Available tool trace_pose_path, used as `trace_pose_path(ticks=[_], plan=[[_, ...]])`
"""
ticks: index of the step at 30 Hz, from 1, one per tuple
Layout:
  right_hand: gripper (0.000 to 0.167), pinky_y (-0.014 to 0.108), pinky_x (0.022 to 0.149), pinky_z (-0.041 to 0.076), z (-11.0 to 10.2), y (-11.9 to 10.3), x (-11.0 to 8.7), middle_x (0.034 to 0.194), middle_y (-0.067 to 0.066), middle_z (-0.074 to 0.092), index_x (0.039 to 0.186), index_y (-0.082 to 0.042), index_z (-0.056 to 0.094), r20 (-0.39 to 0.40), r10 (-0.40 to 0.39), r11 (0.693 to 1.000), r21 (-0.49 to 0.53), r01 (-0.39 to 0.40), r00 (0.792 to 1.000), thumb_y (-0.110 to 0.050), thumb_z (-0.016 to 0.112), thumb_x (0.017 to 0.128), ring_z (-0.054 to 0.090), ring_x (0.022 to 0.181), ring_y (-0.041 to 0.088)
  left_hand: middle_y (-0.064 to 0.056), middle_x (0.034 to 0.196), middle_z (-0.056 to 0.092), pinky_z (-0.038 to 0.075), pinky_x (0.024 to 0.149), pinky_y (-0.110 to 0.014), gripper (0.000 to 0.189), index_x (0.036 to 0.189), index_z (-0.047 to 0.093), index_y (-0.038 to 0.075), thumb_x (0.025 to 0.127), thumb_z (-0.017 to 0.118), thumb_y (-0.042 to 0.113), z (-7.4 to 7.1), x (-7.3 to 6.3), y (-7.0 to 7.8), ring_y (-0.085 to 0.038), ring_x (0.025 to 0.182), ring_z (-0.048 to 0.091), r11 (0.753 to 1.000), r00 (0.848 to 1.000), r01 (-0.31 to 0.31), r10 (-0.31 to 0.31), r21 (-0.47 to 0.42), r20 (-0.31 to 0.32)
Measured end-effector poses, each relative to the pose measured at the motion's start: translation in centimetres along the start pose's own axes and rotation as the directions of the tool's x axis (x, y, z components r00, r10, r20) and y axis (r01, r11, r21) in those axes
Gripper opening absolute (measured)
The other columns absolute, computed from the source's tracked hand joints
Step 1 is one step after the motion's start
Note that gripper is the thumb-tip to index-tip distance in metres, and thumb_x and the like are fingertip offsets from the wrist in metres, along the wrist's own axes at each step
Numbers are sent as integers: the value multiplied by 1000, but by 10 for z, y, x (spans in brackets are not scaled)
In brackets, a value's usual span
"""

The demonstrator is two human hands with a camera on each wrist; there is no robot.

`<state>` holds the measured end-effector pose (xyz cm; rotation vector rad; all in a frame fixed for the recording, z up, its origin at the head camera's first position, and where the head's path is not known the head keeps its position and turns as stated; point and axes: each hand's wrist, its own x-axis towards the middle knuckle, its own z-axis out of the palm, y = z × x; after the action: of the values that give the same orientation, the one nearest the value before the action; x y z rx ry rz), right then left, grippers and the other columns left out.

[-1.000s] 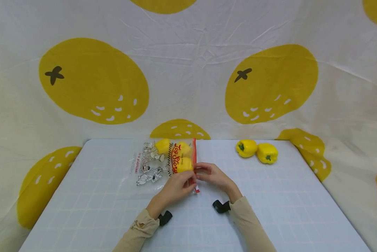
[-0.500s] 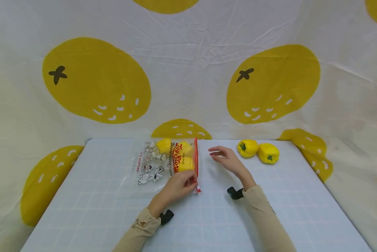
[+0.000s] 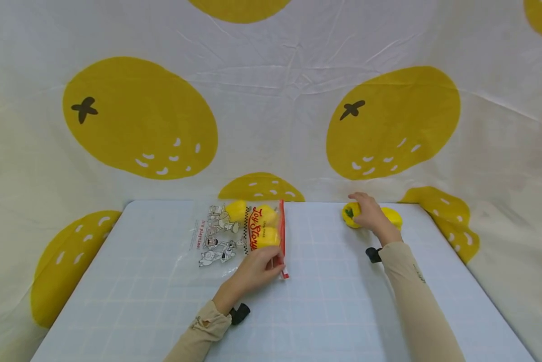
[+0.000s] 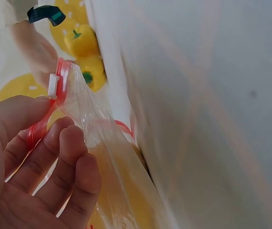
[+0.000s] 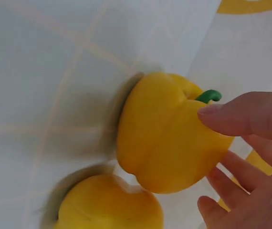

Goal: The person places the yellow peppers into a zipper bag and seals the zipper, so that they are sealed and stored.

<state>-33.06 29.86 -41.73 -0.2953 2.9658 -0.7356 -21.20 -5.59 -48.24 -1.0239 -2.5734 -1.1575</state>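
Observation:
A clear zip bag (image 3: 214, 254) printed "Toy Story" lies on the table with several yellow, pepper-like things inside. My left hand (image 3: 253, 274) pinches its red zip edge near the front corner. In the left wrist view, a white slider (image 4: 53, 87) sits on that edge just beyond my thumb. Farther right, my right hand (image 3: 371, 216) is at a yellow bell pepper (image 3: 350, 216) with a green stem. In the right wrist view, its thumb lies over the pepper near the stem and its loosely spread fingers are behind. A second yellow bell pepper (image 3: 394, 217) sits alongside, partly hidden by the hand.
A pale checked table (image 3: 316, 311) carries everything, with both peppers close to its back edge. Behind it hangs a white cloth (image 3: 271, 110) printed with large yellow fruit. Black wrist mounts (image 3: 240, 314) stick out beside the sleeves.
My right hand has left the bag's red edge and moved right and back to the nearer-left pepper. The left hand has kept its pinch on the bag.

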Motion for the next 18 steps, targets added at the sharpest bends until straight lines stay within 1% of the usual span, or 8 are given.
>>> trace_pose_path(ticks=[3,5,7,12,15,18], plan=[[74,63,111,20,5,9,3,153,30,26,147,4,37,51,21,1000,15,-22,998,11,59,77,23,137,48,8,75,53,43,60,-20,14,89,61,17,89,75,14,0,-1,0,-7,69,49,1000,1000,4,-4,2,-4],[74,63,111,21,8,11,3,150,30,29,146,5,37,54,19,1000,7,-19,998,11,61,77,24,136,48,8,75,53,43,60,-20,14,89,60,17,89,75,14,1,-1,-1,-6,69,49,1000,1000,1,-1,2,-6],[73,63,110,22,11,12,3,148,30,33,146,4,39,37,7,1000,-17,-6,999,12,62,77,26,134,48,8,75,53,43,60,-20,15,89,60,17,89,75,14,1,-1,-1,-6,69,48,1000,1000,-3,3,3,-11],[68,63,108,25,12,7,-1,143,26,40,142,-2,48,7,-4,995,-99,4,1000,11,65,77,31,129,46,9,75,52,43,59,-20,14,89,61,16,89,75,14,0,-2,-1,-6,69,49,1000,1000,-8,8,-2,-15],[65,63,104,28,13,4,-4,136,26,46,138,-3,53,-16,-41,986,-160,38,999,8,69,76,35,123,45,9,75,52,43,60,-20,14,89,61,16,89,75,14,0,-2,-1,-6,69,49,1000,1000,-7,7,-3,-13],[64,62,100,33,13,1,-7,131,27,49,135,-2,56,-43,-83,979,-192,74,996,3,75,75,41,117,46,8,75,53,42,60,-20,14,89,61,16,89,75,14,0,-1,-1,-6,69,48,1000,1000,-5,5,0,-11]])
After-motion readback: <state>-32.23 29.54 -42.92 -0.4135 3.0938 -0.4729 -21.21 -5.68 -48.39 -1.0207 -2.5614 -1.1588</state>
